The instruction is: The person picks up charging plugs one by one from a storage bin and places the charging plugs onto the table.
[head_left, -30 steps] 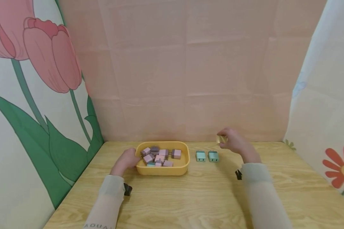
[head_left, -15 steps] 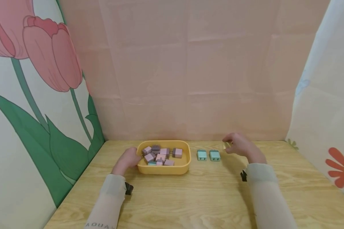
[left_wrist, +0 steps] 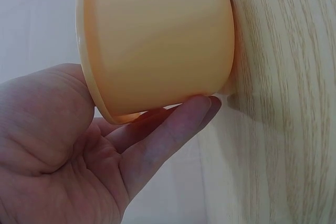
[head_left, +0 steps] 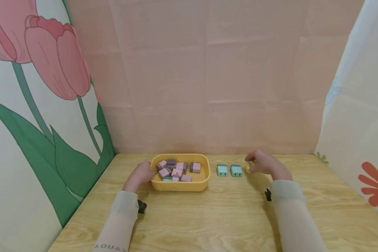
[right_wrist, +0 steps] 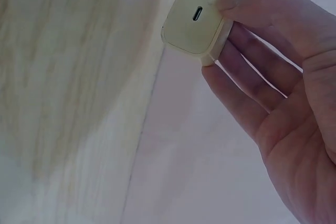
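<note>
At its left end, a yellow plastic bin (head_left: 180, 186) is gripped by my left hand (head_left: 140, 174). In the left wrist view the thumb side lies over the rim while fingers (left_wrist: 157, 148) press the outer wall. My right hand (head_left: 266, 165) pinches a pale yellow charger plug (right_wrist: 184, 31) between thumb and fingers, its single port facing the right wrist camera. That hand is low over the table's back right, just right of two mint-green charger plugs (head_left: 236, 170), which stand side by side with paired slots facing front.
Several pink-and-purple charger plugs (head_left: 195, 167) lie jumbled in the bin, with a peach one (head_left: 177, 172) and a partly hidden green one (head_left: 167, 179) among them. A pink cloth backdrop (head_left: 204, 87) rises behind the wooden table (head_left: 201, 220).
My right hand has moved right and down towards the table with the yellow charger plug, then slowed. My left hand keeps its hold on the bin. The head view has shifted slightly.
</note>
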`<state>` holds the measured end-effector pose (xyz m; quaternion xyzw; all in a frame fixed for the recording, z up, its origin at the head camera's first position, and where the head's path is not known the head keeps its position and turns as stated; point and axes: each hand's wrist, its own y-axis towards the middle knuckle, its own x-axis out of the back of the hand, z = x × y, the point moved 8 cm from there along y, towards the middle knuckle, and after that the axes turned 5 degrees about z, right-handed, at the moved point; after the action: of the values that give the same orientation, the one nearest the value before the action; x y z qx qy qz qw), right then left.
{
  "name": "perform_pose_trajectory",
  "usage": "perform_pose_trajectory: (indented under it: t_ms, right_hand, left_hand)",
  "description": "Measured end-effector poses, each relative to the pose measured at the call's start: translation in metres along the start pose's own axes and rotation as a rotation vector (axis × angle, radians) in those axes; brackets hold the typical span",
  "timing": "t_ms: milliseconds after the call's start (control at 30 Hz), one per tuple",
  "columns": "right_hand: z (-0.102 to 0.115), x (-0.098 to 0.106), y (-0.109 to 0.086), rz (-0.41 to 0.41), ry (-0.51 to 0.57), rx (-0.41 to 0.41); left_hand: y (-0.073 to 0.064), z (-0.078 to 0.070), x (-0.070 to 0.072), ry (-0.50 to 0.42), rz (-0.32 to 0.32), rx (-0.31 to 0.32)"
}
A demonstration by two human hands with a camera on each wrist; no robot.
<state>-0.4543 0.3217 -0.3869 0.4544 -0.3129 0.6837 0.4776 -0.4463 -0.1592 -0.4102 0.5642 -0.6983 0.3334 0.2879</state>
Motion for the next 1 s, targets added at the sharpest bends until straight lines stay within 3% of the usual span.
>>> perform_pose_trajectory:
  t_ms: [667, 1000]
  right_hand:
    - [-0.005, -0.016, 0.001, 0.065, -0.009, -0.064]
    - [-0.006, -0.018, 0.002, 0.065, -0.018, -0.045]
  left_hand:
    - [-0.002, -0.002, 0.002, -0.007, 0.010, 0.002]
    - [-0.003, -0.002, 0.002, 0.016, 0.004, -0.005]
